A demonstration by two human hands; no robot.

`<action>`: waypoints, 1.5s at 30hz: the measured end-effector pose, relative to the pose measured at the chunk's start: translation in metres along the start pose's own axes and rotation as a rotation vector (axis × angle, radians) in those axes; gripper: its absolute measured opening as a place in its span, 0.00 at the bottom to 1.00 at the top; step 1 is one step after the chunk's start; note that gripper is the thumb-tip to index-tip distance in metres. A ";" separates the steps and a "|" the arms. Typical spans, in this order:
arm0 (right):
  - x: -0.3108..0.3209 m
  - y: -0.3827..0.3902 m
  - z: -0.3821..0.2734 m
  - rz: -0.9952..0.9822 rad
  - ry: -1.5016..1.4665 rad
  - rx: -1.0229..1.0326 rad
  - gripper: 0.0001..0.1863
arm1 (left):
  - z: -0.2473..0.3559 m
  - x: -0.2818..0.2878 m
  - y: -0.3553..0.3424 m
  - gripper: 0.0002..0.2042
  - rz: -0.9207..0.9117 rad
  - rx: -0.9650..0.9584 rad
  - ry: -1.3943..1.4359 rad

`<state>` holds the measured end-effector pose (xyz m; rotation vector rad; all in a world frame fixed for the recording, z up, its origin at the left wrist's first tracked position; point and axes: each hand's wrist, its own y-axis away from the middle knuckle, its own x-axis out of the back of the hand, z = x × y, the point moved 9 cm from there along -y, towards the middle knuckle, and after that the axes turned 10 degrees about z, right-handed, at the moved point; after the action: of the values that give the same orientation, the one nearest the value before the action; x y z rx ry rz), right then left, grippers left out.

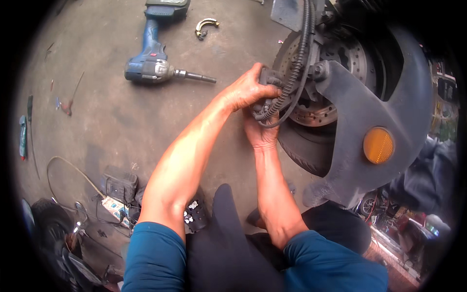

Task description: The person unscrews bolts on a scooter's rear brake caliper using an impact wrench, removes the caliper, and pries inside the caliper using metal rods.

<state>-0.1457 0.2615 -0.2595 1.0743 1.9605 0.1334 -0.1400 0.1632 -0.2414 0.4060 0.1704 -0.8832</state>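
Observation:
My left hand (pixel 250 91) grips a dark brake caliper (pixel 270 78) beside the scooter's wheel, thumb across it. Just below, my right hand (pixel 261 130) reaches up under the caliper; its fingers are mostly hidden by my left hand and the hoses. A ribbed hose (pixel 295 73) and a thinner cable loop down over both hands. Behind them are a perforated brake disc (pixel 316 114) and black tyre (pixel 311 158). The grey fender (pixel 408 92) with a round orange reflector (pixel 378 145) stands to their right.
On the concrete floor (pixel 97 136) lie a blue impact wrench (pixel 153 68), a curved metal part (pixel 206 27), hand tools (pixel 23 136), a power strip (pixel 115 208) and a black case (pixel 120 182). Another tyre (pixel 56 226) is lower left; assorted clutter lines the right edge.

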 end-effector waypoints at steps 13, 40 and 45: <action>-0.004 0.022 -0.021 0.092 0.150 0.133 0.35 | 0.001 0.000 0.017 0.37 0.069 0.189 -0.077; -0.033 0.065 -0.041 0.156 -0.042 0.171 0.35 | 0.015 -0.039 0.071 0.19 0.029 0.584 0.365; -0.036 0.075 -0.043 0.141 0.055 0.065 0.39 | 0.008 -0.038 0.073 0.20 0.032 0.545 0.269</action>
<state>-0.1204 0.2943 -0.1755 1.2643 1.9481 0.1786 -0.1069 0.2283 -0.2019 1.0349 0.1682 -0.8340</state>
